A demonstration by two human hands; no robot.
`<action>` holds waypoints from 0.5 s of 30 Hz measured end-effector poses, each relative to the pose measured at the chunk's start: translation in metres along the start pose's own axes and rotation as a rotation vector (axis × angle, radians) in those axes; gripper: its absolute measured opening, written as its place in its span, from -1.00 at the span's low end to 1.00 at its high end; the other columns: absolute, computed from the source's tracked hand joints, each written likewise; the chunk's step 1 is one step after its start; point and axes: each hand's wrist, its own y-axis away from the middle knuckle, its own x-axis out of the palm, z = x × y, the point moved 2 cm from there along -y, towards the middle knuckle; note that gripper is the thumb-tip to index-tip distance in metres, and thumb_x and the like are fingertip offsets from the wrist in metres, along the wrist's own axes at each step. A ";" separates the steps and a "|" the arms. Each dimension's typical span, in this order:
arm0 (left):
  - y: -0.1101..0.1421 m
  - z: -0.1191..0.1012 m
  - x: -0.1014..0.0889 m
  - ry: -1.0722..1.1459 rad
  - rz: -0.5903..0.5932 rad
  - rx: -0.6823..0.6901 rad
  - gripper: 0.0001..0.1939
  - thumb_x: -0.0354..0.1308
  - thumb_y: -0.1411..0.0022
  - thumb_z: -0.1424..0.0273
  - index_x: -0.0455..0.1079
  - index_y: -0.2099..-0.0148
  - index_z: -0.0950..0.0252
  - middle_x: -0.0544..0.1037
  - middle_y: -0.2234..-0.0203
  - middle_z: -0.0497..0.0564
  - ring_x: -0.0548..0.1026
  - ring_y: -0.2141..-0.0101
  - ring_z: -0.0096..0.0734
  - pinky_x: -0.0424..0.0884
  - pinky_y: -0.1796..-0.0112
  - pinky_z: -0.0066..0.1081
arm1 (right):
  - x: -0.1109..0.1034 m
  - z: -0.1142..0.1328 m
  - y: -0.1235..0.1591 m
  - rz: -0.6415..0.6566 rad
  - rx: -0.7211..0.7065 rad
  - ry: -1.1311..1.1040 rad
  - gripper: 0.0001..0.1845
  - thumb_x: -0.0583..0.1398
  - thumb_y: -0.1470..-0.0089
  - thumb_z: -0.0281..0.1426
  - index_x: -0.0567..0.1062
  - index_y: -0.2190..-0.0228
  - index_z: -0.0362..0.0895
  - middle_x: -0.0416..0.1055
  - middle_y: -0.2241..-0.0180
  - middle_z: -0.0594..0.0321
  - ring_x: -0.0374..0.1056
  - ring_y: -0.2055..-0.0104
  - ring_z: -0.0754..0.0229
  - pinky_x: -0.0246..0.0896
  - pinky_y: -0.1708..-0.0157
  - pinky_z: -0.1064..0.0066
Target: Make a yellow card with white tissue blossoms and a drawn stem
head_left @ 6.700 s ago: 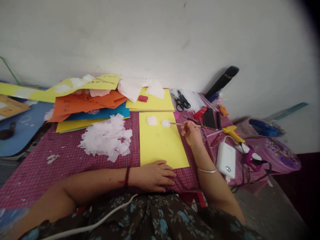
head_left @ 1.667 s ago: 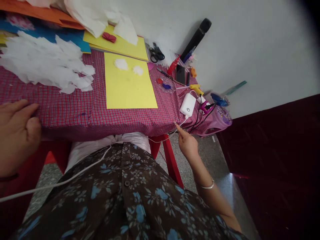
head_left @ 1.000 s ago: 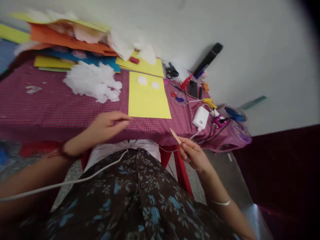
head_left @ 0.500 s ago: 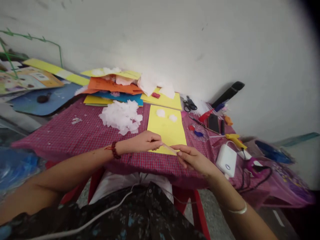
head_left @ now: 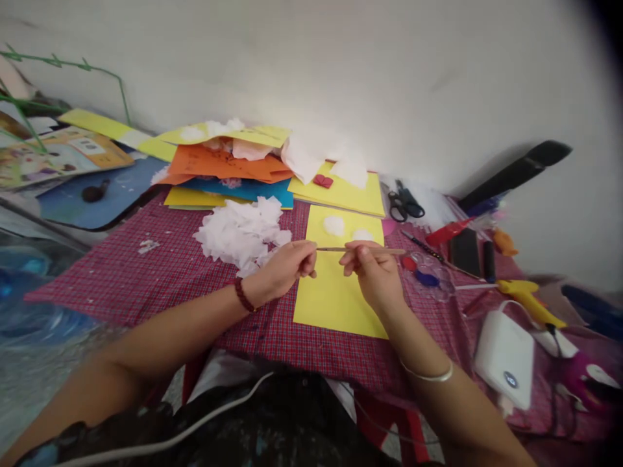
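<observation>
A thin wooden stick (head_left: 335, 249) with a narrow tip spans both hands above a yellow sheet (head_left: 335, 295). My right hand (head_left: 377, 272) pinches it near the middle, its blunt end sticking out to the right. The fingers of my left hand (head_left: 292, 263) are closed at the narrow end, hiding the tip. On the upper part of the sheet are two white fluffy paper blossoms, one at left (head_left: 334, 225) and one at right (head_left: 363, 235), the latter partly behind my right hand. A heap of white paper pieces (head_left: 238, 233) lies left of the sheet.
A clear palette (head_left: 435, 279) with red and blue blobs is right of the sheet. Scissors (head_left: 405, 202), a red tube (head_left: 448, 231), a yellow glue gun (head_left: 528, 298) and a white power bank (head_left: 505, 357) lie beyond. Stacked coloured sheets (head_left: 228, 165) stand at the back left.
My right hand has lifted the stick from near the table edge to over the yellow sheet. My left hand, earlier apart, has come in and closed on its narrow end. The view has swung about.
</observation>
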 end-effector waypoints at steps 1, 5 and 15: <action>0.002 0.000 -0.001 -0.159 -0.014 0.086 -0.64 -0.04 -0.33 0.28 0.20 0.53 0.27 0.23 0.67 -0.14 0.24 0.59 -0.52 0.26 0.44 -0.45 | 0.000 -0.003 0.000 -0.052 0.028 -0.018 -0.75 0.28 -0.09 -0.17 0.59 0.33 -0.09 0.52 0.53 0.29 0.32 0.61 0.37 0.22 0.58 0.51; 0.009 -0.001 -0.001 -0.786 0.068 0.471 -0.67 -0.11 -0.37 0.32 0.26 0.44 0.28 0.34 0.55 -0.06 0.30 0.49 -0.44 0.20 0.42 -0.40 | -0.004 -0.009 0.004 -0.145 0.152 -0.110 -0.72 0.30 -0.03 -0.15 0.54 0.40 -0.11 0.47 0.62 0.33 0.27 0.67 0.36 0.15 0.66 0.53; -0.004 0.000 -0.017 -0.627 -0.195 0.386 -0.70 -0.01 -0.35 0.33 0.42 0.40 0.30 0.42 0.57 -0.09 0.39 0.46 -0.49 0.28 0.39 -0.46 | -0.028 -0.004 0.001 -0.228 0.109 -0.100 -0.74 0.30 -0.04 -0.17 0.50 0.40 -0.12 0.47 0.61 0.35 0.28 0.67 0.38 0.16 0.66 0.56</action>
